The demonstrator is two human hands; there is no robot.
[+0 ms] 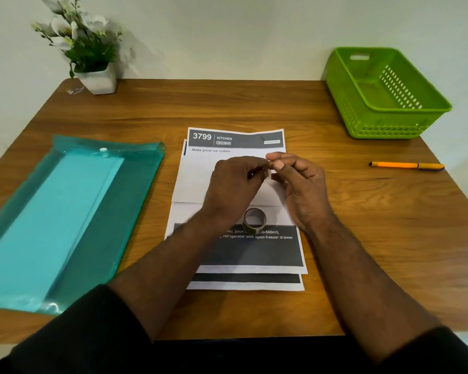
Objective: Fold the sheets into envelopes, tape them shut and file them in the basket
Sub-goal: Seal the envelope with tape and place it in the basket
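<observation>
A folded white paper envelope [192, 184] lies on top of a small stack of printed sheets [235, 141] in the middle of the wooden table. A roll of clear tape [254, 219] stands on the sheets between my wrists. My left hand [234, 184] and my right hand [299, 184] hover over the envelope with fingertips pinched together, a small strip of clear tape [269, 166] held between them. The green plastic basket [384, 95] sits empty at the far right corner.
A teal plastic document folder [65, 211] lies at the left. A potted plant with white flowers [87, 49] stands at the far left corner. An orange pen [407, 165] lies at the right, near the table's edge.
</observation>
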